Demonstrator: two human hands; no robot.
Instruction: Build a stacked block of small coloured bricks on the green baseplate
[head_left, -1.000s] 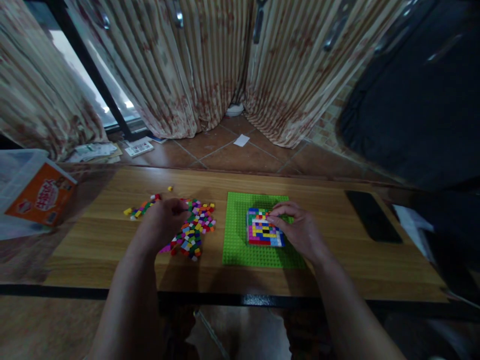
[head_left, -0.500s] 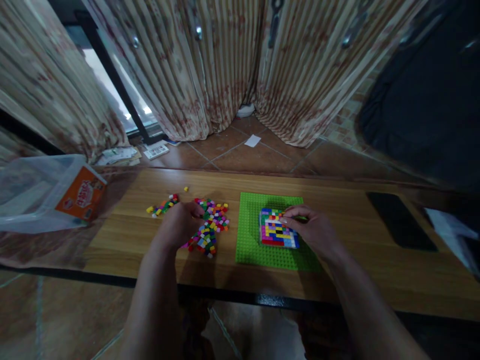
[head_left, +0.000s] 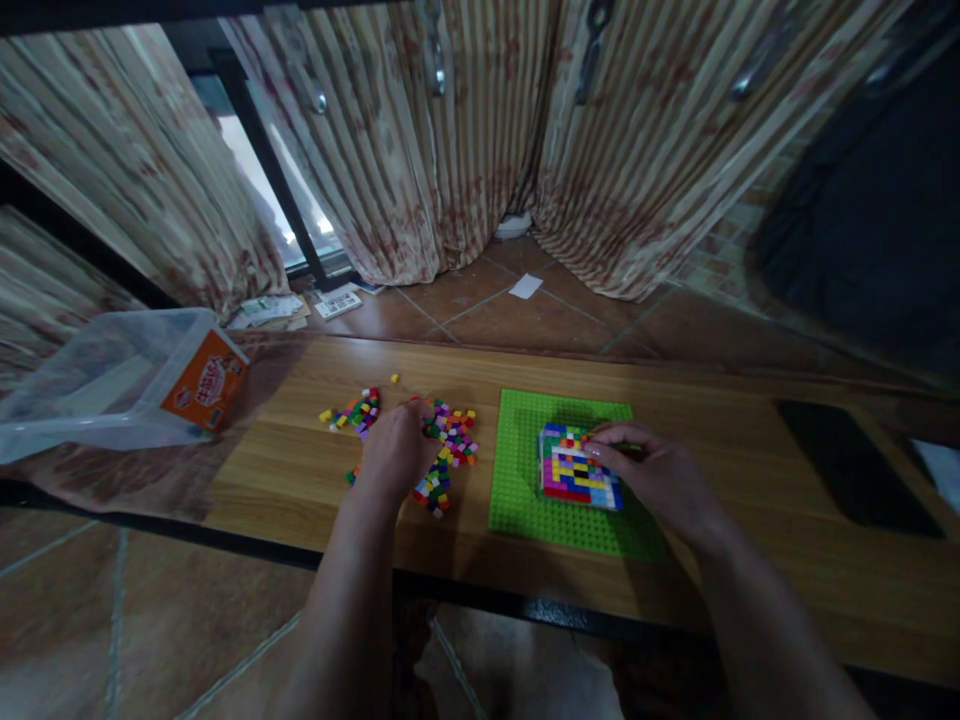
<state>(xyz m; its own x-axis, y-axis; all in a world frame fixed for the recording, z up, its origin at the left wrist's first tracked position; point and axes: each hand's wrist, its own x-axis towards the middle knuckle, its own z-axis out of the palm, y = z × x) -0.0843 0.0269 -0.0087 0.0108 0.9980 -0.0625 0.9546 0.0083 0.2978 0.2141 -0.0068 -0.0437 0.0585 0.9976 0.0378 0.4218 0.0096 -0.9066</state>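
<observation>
A green baseplate lies on the wooden table. On it stands a block of small bricks in several colours. My right hand rests at the block's right side, fingertips pinched on its top right corner. My left hand lies palm down over a pile of loose coloured bricks, fingers curled among them; whether it holds a brick is hidden. A smaller scatter of bricks lies further left.
A clear plastic tub with an orange label lies tipped at the table's left end. A black phone lies flat on the right. Striped curtains and a tiled floor are beyond the far edge. Papers lie on the floor.
The view has swung left and down, so everything has shifted right in frame. My left hand stays on the loose pile and my right hand stays at the block's top right corner.
</observation>
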